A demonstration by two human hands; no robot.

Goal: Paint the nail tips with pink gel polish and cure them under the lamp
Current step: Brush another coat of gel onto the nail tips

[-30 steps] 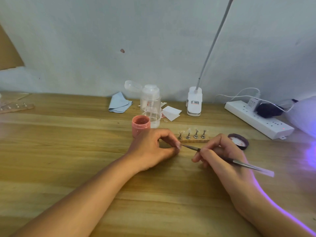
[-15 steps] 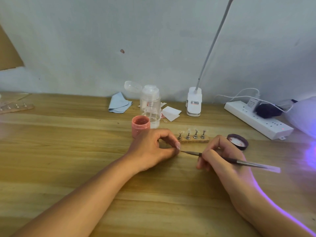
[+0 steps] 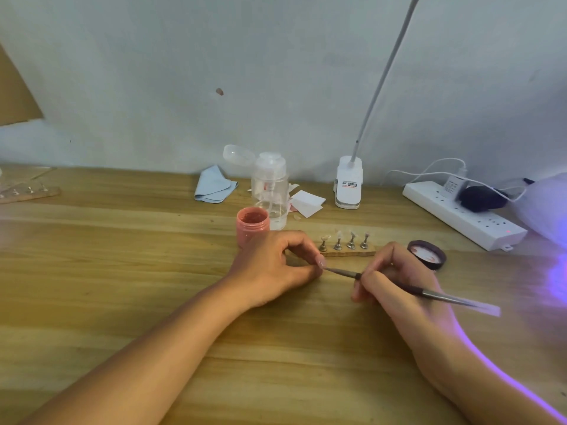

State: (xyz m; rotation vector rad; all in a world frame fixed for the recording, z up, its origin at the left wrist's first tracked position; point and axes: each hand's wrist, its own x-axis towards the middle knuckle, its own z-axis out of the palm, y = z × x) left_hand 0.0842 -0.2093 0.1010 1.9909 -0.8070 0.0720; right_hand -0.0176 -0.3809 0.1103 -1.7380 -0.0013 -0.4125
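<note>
Honey-brown streaked grain on wooden tabletop (image 3: 122, 271). Salmon-pink open round plastic jar (image 3: 252, 228); paler pink small nail tip (image 3: 321, 260) at its 4 o'clock; dull grey slim metal brush (image 3: 445, 297). Pale blue folded cloth (image 3: 213, 185) at 11 o'clock, plain white long power strip (image 3: 460, 214) at 3 o'clock.

I see a pale grey-blue plastered wall (image 3: 276, 72) rising behind a light-brown, wood-grain bench (image 3: 122, 271). A small reddish mark (image 3: 219, 92) spots the wall, a tan board (image 3: 15, 96) shows at far left, and violet light (image 3: 555, 271) washes the bench's right edge.
</note>
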